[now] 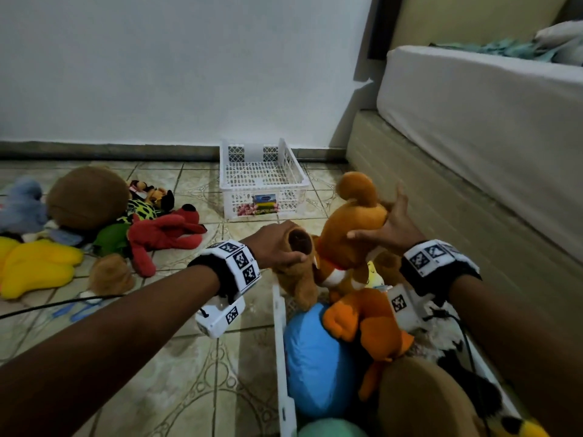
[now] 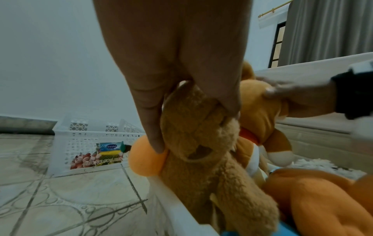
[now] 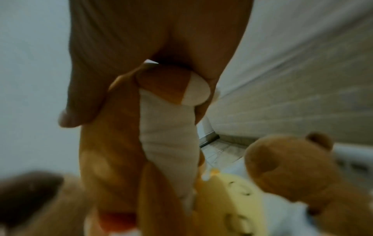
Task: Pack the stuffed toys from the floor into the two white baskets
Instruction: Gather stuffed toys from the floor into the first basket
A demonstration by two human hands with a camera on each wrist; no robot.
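Observation:
My left hand (image 1: pixel 280 244) grips a fuzzy tan plush (image 1: pixel 298 282) by its upper end, and the toy hangs over the near white basket's rim (image 1: pixel 280 339). In the left wrist view the fingers (image 2: pixel 155 127) curl round this tan plush (image 2: pixel 201 159). My right hand (image 1: pixel 389 225) holds an orange plush with a white belly (image 1: pixel 350 241) just above the same basket, thumb on one side and fingers on the other. The right wrist view is blurred but shows that orange plush (image 3: pixel 167 135) held in the right hand (image 3: pixel 141 71). The far white basket (image 1: pixel 262 181) stands empty by the wall.
The near basket holds a blue round plush (image 1: pixel 315 357), an orange plush (image 1: pixel 369 320) and others. On the tiled floor at the left lie a red dog (image 1: pixel 167 234), a yellow toy (image 1: pixel 31 266), a big brown round plush (image 1: pixel 88 197) and several more. A bed (image 1: pixel 473 127) runs along the right.

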